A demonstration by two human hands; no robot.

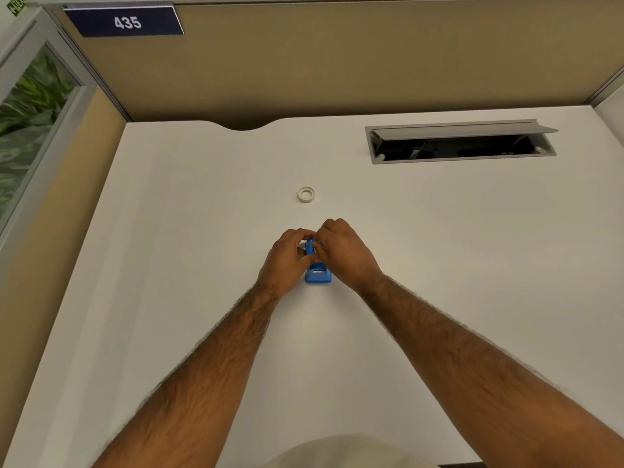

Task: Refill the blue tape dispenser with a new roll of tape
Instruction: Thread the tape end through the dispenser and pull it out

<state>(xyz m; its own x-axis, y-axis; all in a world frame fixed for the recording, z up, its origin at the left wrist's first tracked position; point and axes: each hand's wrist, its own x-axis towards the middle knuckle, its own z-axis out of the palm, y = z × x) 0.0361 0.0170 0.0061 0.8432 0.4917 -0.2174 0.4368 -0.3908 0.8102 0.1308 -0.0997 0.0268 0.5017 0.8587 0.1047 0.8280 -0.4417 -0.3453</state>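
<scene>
Blue dispenser on the white table, near its middle, cutter end toward the camera with a pale slot showing on top. Far end mostly hidden between both hands.

Left hand curled against the dispenser's left side, fingers arched over the top, thumb low on the flank; closed on the dispenser. Right hand cupped from the right, fingertips pinched in at the upper part of the dispenser, touching the blue plastic just beside the left fingers. Narrow, pinching grip; exactly which part is pinched cannot be told, too small and covered. Both forearms bare, stretched forward from the bottom corners and meeting at the dispenser.

Tape roll lying flat on the table beyond the hands, apart from them, whitish ring with an open centre. Untouched, not in the dispenser.

Further back and right, a grey cable tray sunk into the table, its lid tilted up, dark inside. Rounded notch cut in the table's far edge, left of centre. Tan partition behind the table, carrying a dark blue sign reading 435 at upper left. Glass panel at far left with green leaves behind it. Pale cloth at the bottom edge, between the forearms.
</scene>
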